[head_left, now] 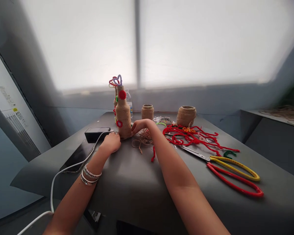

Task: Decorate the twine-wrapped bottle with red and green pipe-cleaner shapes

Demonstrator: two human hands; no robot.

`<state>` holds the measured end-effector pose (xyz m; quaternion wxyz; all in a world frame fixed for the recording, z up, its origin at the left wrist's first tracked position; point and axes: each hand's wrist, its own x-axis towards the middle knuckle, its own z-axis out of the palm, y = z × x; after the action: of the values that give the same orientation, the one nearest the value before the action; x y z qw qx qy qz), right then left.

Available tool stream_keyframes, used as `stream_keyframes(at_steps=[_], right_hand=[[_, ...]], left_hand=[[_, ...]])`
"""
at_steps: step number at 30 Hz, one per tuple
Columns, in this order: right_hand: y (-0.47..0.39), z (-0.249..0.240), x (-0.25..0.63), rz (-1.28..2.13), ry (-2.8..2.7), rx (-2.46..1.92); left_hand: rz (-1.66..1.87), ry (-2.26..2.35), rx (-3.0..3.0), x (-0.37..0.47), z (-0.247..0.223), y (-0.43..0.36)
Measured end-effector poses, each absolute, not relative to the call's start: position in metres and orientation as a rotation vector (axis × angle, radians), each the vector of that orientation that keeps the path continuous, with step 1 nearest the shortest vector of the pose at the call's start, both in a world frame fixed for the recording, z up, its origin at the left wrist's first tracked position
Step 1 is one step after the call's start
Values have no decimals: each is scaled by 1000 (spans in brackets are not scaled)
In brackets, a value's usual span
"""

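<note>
A twine-wrapped bottle stands upright on the table, with red pompom-like rounds on its front and heart-shaped pipe cleaners at its top. My left hand is closed at the bottle's lower left; what its fingers hold is hidden. On the other side, my right hand has bent fingers against the lower right of the bottle. A loose strand of twine shows around the bottle's base. Loose twine lies in a tangle beneath the right wrist. Partly hidden behind the bottle is a second decorated bottle.
Right of my right arm lie red pipe cleaners and large scissors with red and yellow handles. Two twine-wrapped jars and a clear plastic bottle stand behind. A phone, black box and white cable are left.
</note>
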<state>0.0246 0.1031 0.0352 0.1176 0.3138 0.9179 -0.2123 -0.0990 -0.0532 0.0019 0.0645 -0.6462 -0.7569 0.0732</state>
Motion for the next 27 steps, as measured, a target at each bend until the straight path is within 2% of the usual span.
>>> stream_keyframes(at_steps=[4,9,15,27], right_hand=[[104,32,23,-640,2696,899],[112,18,9,-899,2744,784],[121,4,-2,-839,2961,776],[130,-13,4,-1278,3012,665]], left_hand=[[249,-2216,-2080,-100,4,-55],[226,-2184,-2057,-78,-2,-55],[291,-2275,-1956,-68,-8,-52],[283,-2270,-1989,-74,-5,-53]])
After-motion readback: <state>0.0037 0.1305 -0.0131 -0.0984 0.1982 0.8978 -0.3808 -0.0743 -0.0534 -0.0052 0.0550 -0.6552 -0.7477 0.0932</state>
